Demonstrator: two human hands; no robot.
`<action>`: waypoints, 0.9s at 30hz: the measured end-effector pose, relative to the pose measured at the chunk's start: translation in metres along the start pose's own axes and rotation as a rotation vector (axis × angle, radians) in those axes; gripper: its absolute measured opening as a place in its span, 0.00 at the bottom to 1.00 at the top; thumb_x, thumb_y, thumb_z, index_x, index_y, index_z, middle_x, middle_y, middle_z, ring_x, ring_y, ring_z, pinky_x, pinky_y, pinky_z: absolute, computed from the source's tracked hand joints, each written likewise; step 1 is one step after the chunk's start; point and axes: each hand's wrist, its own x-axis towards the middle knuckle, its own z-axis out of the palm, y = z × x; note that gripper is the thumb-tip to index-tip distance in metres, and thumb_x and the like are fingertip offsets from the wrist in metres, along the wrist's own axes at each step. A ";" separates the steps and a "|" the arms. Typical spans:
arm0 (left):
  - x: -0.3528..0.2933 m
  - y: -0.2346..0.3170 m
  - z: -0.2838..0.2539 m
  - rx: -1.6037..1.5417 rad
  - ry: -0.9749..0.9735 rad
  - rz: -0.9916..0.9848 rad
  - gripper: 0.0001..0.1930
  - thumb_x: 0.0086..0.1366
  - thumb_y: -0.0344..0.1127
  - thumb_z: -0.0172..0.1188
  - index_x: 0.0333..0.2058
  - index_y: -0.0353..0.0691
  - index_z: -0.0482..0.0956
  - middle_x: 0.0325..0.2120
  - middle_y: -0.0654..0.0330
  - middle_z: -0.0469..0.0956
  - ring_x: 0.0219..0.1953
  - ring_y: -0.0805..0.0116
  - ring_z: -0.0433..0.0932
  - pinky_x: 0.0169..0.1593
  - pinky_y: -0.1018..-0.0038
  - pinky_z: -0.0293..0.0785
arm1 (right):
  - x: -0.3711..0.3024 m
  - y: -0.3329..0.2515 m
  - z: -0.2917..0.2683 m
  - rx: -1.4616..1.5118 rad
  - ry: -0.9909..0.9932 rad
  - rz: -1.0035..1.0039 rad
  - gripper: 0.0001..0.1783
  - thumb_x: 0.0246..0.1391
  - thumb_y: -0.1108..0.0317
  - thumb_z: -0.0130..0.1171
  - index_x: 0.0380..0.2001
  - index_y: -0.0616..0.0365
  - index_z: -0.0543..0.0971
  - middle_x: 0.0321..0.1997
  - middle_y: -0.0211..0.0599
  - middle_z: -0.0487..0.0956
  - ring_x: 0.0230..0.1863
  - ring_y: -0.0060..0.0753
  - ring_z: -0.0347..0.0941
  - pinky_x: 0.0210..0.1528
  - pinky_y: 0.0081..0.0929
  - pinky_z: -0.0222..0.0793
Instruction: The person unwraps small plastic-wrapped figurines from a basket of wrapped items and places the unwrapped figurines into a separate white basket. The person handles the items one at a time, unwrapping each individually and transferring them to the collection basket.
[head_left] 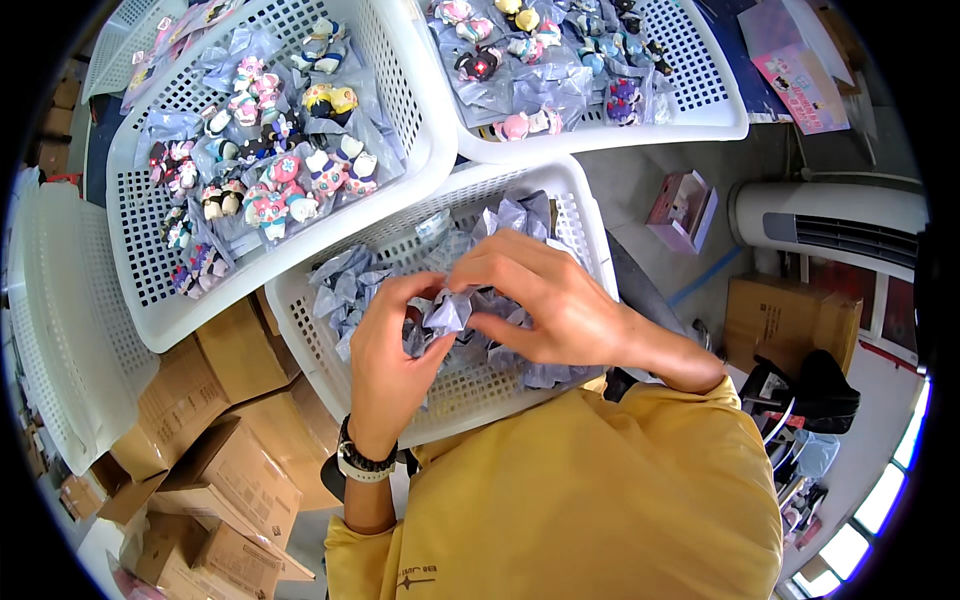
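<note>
Left hand [385, 350] and right hand [545, 300] both pinch one clear bagged figurine [440, 312] mid-frame; centre basket [585, 215] holds crumpled bags, upper-left basket [135, 250] full of figurines.

View: single head-worn fisheye, the left of a side-by-side pair.
Direction: steeply downward, over a yellow long-sleeved top [600, 500] at the lower edge.
Nearness: close above the white perforated plastic basket of clear wrappers [330, 345] at centre; left hand [385, 370] and right hand [555, 300] almost straight below the lens.
Farther reach: white perforated plastic basket of small colourful figurines [140, 260] upper left, brown cardboard boxes [240, 460] lower left, grey floor [640, 190] at right.
Distortion: straight edges bent toward the dark round rim.
Shared scene: none, only one view.
</note>
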 end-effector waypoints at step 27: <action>-0.016 0.013 0.006 0.221 0.125 0.008 0.20 0.58 0.18 0.69 0.50 0.35 0.86 0.37 0.47 0.88 0.35 0.49 0.88 0.39 0.64 0.82 | 0.001 -0.009 -0.003 -0.117 -0.130 -0.112 0.21 0.53 0.73 0.75 0.52 0.56 0.86 0.51 0.35 0.85 0.47 0.44 0.84 0.40 0.36 0.85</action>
